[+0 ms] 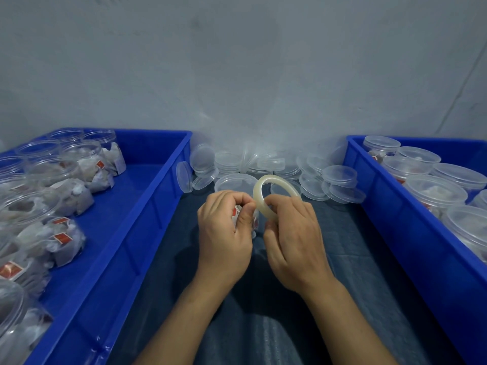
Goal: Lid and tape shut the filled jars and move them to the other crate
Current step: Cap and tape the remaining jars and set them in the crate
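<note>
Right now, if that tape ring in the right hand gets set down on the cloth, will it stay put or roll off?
The tape roll is a thin hoop, nearly used up, so probably very light. Stood on edge it would likely roll or topple; laid flat it should stay. The right hand pinches it at the rim, which suggests that it is stiff enough to hold its shape.

Tape roll (274,192) in my right hand (295,241): translucent, milky, glossy plastic. Lids (340,175) at 12 o'clock: clear smooth plastic. Crates (158,206) at 9 and 3: glossy blue plastic. Lap cloth (355,259): matt dark denim.

Clear filled jar (255,222) between hands, tape ring (274,191) touching.
</note>
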{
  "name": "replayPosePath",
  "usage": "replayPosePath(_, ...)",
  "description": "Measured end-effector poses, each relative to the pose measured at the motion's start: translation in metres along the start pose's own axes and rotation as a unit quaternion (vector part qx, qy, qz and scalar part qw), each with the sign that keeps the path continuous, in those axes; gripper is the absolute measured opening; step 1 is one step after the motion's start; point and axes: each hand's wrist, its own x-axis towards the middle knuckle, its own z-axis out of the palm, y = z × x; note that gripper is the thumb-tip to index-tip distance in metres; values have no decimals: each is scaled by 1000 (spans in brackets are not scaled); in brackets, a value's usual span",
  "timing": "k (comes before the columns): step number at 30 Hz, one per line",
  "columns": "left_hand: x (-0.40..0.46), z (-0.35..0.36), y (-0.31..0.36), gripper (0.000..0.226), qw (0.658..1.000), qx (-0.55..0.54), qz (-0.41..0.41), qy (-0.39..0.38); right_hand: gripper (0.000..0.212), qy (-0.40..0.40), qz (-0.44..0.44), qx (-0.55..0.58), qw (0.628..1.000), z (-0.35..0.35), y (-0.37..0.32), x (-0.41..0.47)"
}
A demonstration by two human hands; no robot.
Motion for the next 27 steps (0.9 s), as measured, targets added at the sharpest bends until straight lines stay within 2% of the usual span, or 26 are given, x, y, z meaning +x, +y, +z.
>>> replayPosePath(4, -2, 1, 1, 15, 1000, 2, 0, 0, 26, 6, 19, -2, 1000, 0, 1, 1)
replayPosePath(9, -4, -2, 1, 19, 998, -25, -55, -16, 26, 8, 22, 2, 1000, 0, 0, 0)
replayPosePath(12, -4, -4, 4, 25, 999, -17, -20, -21, 27, 8, 26, 6, 1000, -1, 1, 1)
replayPosePath(20, -2, -3, 2, 6, 1000, 7, 16, -6, 25, 15, 1, 1, 1000, 0, 0, 0)
replayPosePath(27, -1, -3, 2, 4, 1000, 0, 24, -2, 27, 11, 12, -1, 1000, -1, 2, 0)
